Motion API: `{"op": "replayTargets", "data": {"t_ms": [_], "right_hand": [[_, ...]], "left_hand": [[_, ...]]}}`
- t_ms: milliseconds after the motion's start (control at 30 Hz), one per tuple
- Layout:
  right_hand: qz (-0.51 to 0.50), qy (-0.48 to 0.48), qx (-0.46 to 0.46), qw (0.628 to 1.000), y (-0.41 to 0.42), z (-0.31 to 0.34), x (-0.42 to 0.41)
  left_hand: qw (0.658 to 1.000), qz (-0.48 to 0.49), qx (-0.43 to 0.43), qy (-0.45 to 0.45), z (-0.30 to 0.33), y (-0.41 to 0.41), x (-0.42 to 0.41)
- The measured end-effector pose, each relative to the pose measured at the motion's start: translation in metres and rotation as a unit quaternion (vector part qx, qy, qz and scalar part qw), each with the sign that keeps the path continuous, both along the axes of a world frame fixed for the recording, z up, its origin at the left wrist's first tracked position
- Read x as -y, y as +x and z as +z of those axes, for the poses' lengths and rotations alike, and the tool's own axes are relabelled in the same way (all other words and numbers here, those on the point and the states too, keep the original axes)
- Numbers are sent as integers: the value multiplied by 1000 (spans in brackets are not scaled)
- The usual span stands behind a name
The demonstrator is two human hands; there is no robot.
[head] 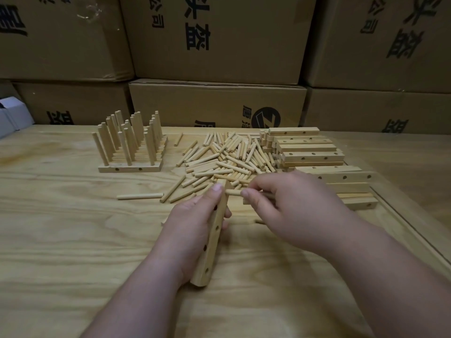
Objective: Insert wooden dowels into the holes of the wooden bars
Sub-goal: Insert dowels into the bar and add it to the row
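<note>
Holding one wooden bar [211,236] in your left hand [192,225], fingers wrapped round it, you keep it tilted end-up over the middle of the desk [73,240]; four holes show along its upper face. Your right hand [290,208] pinches one dowel [233,192] between thumb and forefinger, its tip at the bar's top end.

Item: loose dowels [219,159], one heap toward the far edge, too many to count; one stray dowel [140,196] lies apart to the left.
Item: blank bars [310,152], one stack toward the far right, count uncertain.
Item: finished bars [130,147] with upright dowels, one cluster at far left.
Item: cardboard boxes [217,103] walling the far edge.

Open room: bare desk along the near edge and left side; a raised strip [400,215] runs along the right side.
</note>
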State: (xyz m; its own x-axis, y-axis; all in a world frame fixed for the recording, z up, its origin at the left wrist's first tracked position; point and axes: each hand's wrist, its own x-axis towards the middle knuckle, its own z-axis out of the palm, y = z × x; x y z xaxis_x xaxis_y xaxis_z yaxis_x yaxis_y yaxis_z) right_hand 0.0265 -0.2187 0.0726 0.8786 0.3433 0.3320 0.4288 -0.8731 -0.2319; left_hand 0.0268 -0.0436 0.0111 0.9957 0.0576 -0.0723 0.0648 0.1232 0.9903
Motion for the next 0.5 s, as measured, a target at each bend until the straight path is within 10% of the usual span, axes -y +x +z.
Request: {"op": "replayTargets", "data": {"t_ms": [500], "right_hand": [[7, -34, 13, 999, -16, 11, -15]], "left_hand": [[995, 10, 31, 90, -3, -5, 4]]}}
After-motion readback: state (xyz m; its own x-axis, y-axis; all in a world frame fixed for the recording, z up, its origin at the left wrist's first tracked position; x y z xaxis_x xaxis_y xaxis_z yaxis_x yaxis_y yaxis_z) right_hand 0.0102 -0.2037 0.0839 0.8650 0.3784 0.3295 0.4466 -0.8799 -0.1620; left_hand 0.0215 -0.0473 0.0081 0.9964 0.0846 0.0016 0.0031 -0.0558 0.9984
